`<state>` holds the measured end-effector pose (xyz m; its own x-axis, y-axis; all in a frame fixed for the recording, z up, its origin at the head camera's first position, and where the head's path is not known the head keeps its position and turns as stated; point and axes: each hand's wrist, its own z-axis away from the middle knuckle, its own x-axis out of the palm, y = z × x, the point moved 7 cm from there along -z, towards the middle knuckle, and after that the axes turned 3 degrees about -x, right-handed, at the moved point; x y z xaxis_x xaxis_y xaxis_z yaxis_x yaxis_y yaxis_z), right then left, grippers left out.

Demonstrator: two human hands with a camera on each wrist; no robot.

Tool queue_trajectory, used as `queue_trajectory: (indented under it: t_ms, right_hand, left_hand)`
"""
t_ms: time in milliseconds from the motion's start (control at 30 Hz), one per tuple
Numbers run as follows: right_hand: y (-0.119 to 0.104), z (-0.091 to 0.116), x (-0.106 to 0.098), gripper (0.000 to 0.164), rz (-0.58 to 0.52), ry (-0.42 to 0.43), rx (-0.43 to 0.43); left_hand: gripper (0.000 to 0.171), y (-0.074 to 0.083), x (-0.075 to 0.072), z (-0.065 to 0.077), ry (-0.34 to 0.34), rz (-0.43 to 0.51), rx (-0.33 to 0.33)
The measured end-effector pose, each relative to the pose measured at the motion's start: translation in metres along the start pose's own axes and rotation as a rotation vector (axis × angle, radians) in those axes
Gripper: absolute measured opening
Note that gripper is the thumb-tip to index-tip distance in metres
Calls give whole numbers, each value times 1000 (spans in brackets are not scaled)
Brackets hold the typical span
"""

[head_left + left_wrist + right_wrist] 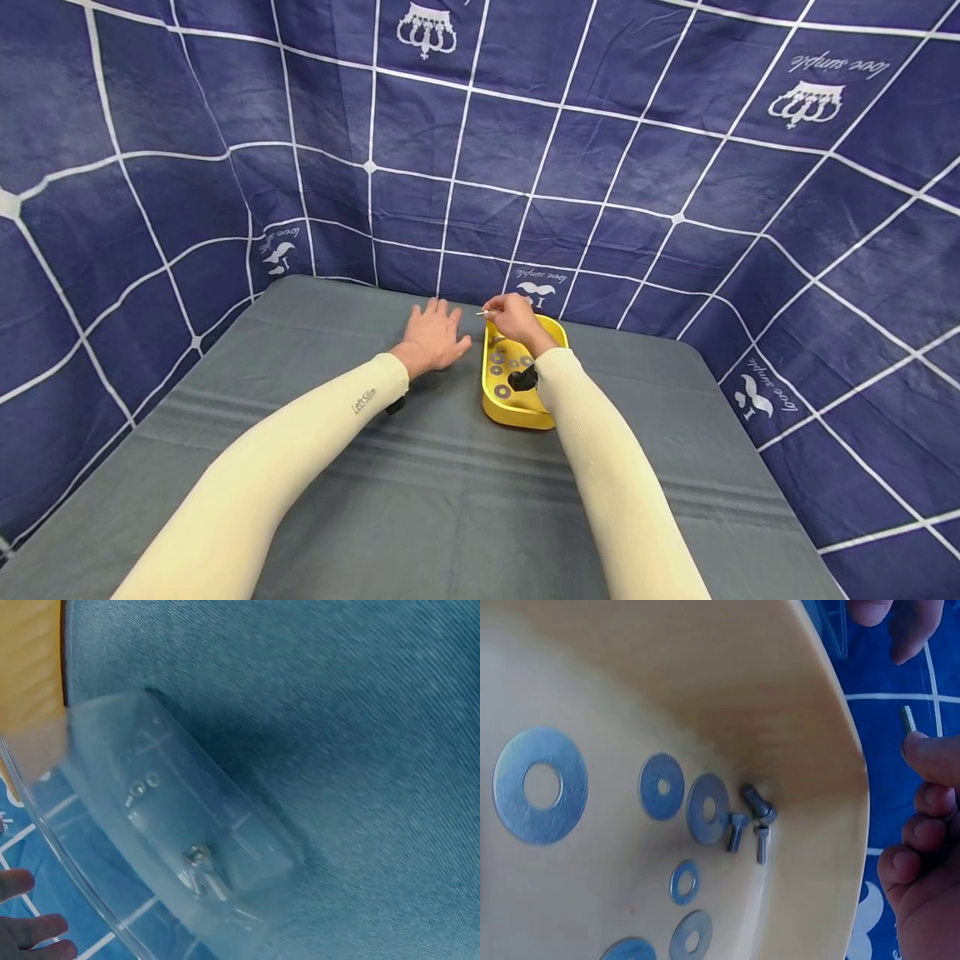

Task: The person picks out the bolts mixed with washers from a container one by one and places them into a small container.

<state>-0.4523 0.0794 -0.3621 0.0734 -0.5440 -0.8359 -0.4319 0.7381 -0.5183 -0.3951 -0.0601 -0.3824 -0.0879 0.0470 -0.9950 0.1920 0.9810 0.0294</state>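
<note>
My right hand [517, 318] is above the far end of a yellow tray [517, 418], pinching a small metal screw [908, 718] between thumb and fingers. Its threaded end sticks out to the left, toward my other hand. Spread fingers mark my left hand [433, 335], just left of the tray. A clear plastic container [247, 817] lies close to that hand in the left wrist view; whether the hand touches it I cannot tell. Several small metal pieces, among them a screw [197, 855], show through its clear plastic.
Inside the yellow tray are flat washers of different sizes, including a large washer [540, 786], and a few loose screws [736, 831] by the wall. Grey cloth [375, 500] covers the table. A blue checked curtain [480, 150] hangs behind and at both sides.
</note>
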Motion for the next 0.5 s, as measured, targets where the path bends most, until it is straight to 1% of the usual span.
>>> queue_trajectory:
  t_ms: [233, 500]
  right_hand:
    - [-10, -4, 5, 16, -9, 13, -15]
    - [-24, -8, 11, 17, -10, 11, -46]
  left_hand:
    - [70, -14, 1, 3, 16, -2, -21]
    - [70, -29, 0, 7, 8, -6, -48]
